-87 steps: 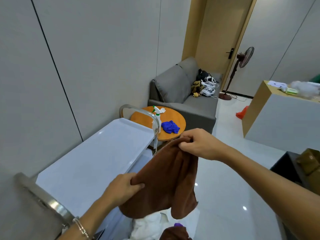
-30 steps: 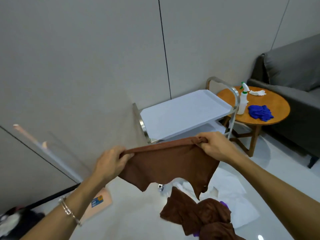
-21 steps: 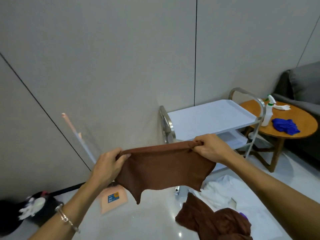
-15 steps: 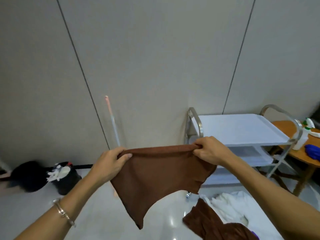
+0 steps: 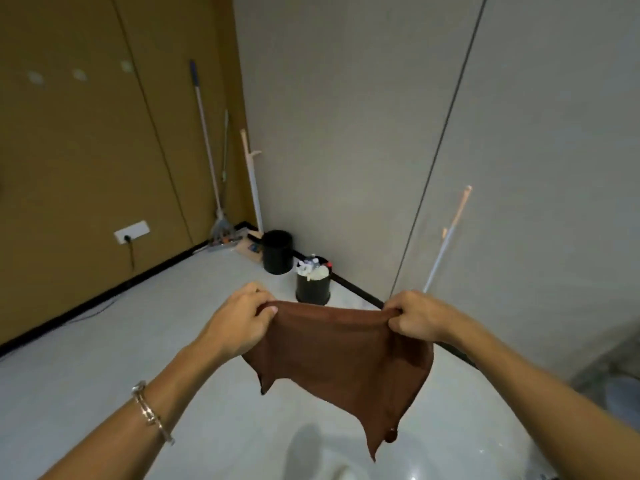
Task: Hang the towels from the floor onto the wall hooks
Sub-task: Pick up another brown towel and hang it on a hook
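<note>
Above the pale floor (image 5: pixel 104 375), both arms reached forward, the left hand (image 5: pixel 239 323) and right hand (image 5: pixel 415 320) each pinched shut on a top corner of the brown towel (image 5: pixel 343 362). It hung stretched between them, its lower corners dangling clear of the floor. Beyond the towel stood two black bins (image 5: pixel 311 289) by the grey wall (image 5: pixel 346 133), with mops (image 5: pixel 211 161) leaning in the corner.

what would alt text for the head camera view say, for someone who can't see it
Two bare hands, left hand and right hand, hold a brown towel stretched by its top edge above a pale floor. Beyond it, two black bins and mops stand in a corner.
</note>
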A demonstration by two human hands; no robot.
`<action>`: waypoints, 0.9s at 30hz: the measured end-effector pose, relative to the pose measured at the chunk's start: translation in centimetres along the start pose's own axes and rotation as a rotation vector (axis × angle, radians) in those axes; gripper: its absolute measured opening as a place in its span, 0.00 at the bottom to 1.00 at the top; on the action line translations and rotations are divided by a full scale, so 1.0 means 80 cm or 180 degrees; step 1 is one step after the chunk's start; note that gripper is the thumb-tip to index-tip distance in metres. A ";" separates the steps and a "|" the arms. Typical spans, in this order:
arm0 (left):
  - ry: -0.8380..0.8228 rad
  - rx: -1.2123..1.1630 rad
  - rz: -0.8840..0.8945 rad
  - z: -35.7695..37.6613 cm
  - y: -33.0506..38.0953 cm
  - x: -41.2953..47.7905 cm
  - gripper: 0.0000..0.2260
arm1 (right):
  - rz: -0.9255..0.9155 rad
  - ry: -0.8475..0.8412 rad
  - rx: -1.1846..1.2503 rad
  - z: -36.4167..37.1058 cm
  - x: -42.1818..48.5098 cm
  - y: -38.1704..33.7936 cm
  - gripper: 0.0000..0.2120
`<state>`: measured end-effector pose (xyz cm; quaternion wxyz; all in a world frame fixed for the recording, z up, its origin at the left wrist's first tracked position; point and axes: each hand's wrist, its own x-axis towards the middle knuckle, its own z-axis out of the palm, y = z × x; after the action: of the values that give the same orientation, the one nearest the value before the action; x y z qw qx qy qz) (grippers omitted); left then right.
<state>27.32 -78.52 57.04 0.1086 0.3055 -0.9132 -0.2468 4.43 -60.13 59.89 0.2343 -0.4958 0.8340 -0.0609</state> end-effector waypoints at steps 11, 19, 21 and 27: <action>0.0557 -0.0100 -0.1237 -0.094 -0.159 0.016 0.11 | -0.1268 -0.0044 0.0780 0.009 0.251 -0.183 0.05; 0.0792 -0.0109 -0.1856 -0.156 -0.247 0.073 0.11 | -0.1971 -0.0882 0.0746 -0.020 0.419 -0.272 0.10; 0.0664 -0.0130 -0.1963 -0.161 -0.257 0.073 0.09 | -0.2138 -0.1035 0.0607 -0.018 0.447 -0.293 0.09; 0.0795 -0.0212 -0.2413 -0.195 -0.293 0.077 0.07 | -0.2600 -0.1108 0.0241 -0.021 0.507 -0.378 0.10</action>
<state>39.72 -104.45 58.53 0.1299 0.6448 -0.7070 -0.2598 11.64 -110.19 58.01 0.3460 -0.7785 0.5151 -0.0945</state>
